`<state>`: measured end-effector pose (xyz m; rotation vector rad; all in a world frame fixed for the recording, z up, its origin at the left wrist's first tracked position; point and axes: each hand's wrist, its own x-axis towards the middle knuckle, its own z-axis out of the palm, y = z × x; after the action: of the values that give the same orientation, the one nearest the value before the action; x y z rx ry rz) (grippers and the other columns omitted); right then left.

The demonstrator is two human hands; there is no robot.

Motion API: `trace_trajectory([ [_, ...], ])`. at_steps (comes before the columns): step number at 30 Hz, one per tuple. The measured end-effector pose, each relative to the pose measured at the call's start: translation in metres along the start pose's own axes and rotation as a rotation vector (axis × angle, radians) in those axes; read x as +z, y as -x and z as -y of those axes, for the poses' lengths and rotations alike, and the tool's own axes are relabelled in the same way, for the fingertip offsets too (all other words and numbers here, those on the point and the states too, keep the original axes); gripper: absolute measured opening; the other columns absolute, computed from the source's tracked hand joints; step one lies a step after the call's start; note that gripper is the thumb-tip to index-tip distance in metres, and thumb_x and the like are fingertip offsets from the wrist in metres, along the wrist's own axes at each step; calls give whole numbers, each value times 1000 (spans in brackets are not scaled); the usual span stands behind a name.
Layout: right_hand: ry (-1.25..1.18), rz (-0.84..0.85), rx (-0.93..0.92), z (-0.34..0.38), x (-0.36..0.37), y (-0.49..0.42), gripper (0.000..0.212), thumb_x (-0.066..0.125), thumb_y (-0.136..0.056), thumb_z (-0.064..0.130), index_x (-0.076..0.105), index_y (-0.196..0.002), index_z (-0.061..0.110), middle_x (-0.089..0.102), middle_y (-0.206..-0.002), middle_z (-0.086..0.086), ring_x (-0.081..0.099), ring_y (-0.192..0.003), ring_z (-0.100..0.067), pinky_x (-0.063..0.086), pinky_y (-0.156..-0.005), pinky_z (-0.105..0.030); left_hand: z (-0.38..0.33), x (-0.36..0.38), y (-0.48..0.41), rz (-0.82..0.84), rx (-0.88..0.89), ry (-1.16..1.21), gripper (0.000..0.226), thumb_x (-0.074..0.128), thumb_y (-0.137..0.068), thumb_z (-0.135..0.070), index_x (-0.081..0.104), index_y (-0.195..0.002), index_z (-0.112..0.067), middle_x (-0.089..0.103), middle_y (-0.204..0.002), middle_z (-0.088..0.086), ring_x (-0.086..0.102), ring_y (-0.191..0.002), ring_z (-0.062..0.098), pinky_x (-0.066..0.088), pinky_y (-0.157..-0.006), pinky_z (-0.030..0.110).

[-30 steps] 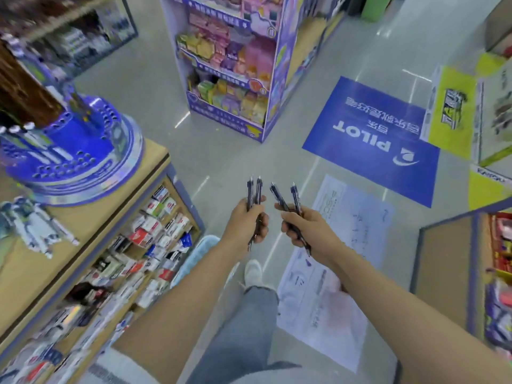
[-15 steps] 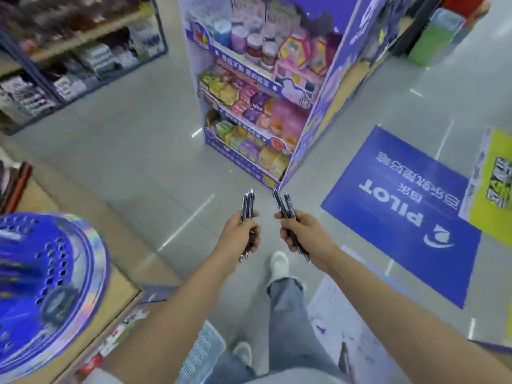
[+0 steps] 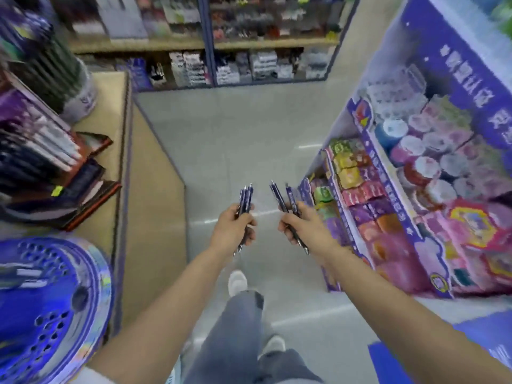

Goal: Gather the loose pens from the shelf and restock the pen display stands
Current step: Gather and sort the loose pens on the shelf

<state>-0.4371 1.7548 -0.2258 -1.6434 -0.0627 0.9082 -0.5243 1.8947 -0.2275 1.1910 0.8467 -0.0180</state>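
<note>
Our left hand (image 3: 232,231) and right hand (image 3: 306,231) grip upright pens (image 3: 246,199); the display stand (image 3: 50,300), at the counter's (image 3: 108,112) near corner, lies leftward.

Trousers: faded grey-blue denim trousers (image 3: 243,328)
Shoes: white trainers (image 3: 237,282)
Sleeve: white short sleeve (image 3: 91,376), left arm
Hands: left hand (image 3: 232,231), right hand (image 3: 307,231), both bare
</note>
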Motion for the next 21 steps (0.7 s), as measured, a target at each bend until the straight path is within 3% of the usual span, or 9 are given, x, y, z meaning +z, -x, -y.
trace_trajectory([
  [10, 123, 259, -34, 129, 77, -229, 12, 52, -94, 1, 55, -105, 6, 55, -67, -5, 42, -40, -11, 29, -38, -21, -129, -62, -172, -359, 67, 96, 24, 43, -94, -1, 55, -112, -11, 51, -53, 1, 48, -37, 12, 31, -40, 21],
  [13, 181, 366, -4, 164, 103, -279, 12, 53, -94, 3, 56, -105, 9, 56, -67, -3, 42, -43, -11, 31, -40, -22, -158, -83, -209, -472, 59, 177, 23, 42, -95, -1, 56, -111, -11, 52, -64, 10, 49, -38, 12, 36, -37, 20],
  [16, 259, 484, -7, 194, 127, -331, 14, 53, -95, 3, 56, -107, 8, 55, -68, -4, 43, -43, -10, 31, -40, -21, -183, -102, -242, -591, 46, 256, 21, 45, -95, -4, 58, -111, -10, 53, -62, 10, 52, -49, 19, 40, -39, 22],
  [21, 463, 742, -5, 233, 166, -399, 19, 51, -92, 0, 54, -111, 0, 54, -69, -6, 43, -43, -11, 32, -40, -22, -207, -124, -280, -851, 58, 438, 18, 47, -95, -5, 60, -106, -12, 52, -65, 9, 52, -52, 15, 49, -44, 22],
])
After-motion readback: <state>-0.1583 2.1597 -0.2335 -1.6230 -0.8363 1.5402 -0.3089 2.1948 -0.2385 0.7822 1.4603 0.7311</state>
